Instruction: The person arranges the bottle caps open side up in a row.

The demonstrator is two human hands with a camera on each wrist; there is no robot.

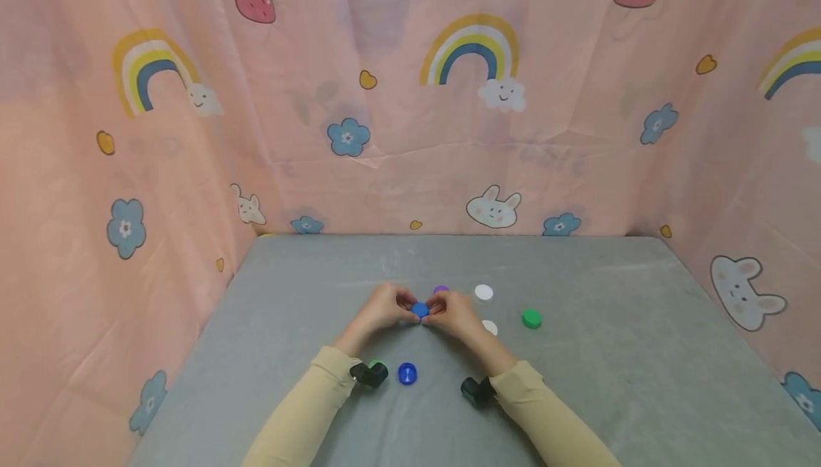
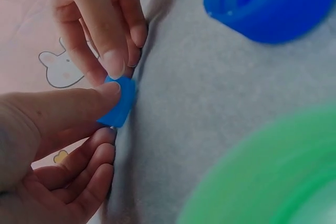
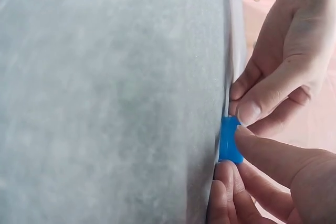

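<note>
A light blue bottle cap is held between both hands at the middle of the table. My left hand pinches its left side with thumb and fingers, and my right hand pinches the right side. In the left wrist view the same blue cap is tilted on edge, with both thumbs on it. Seen from the right wrist, the blue cap appears close to the grey cloth. Just beyond the right fingers lies a purple cap, partly hidden.
A dark blue cap lies hollow side up nearer me. Beside it a green cap is mostly hidden by the left wrist camera in the head view. Two white caps and another green cap lie to the right on the grey table.
</note>
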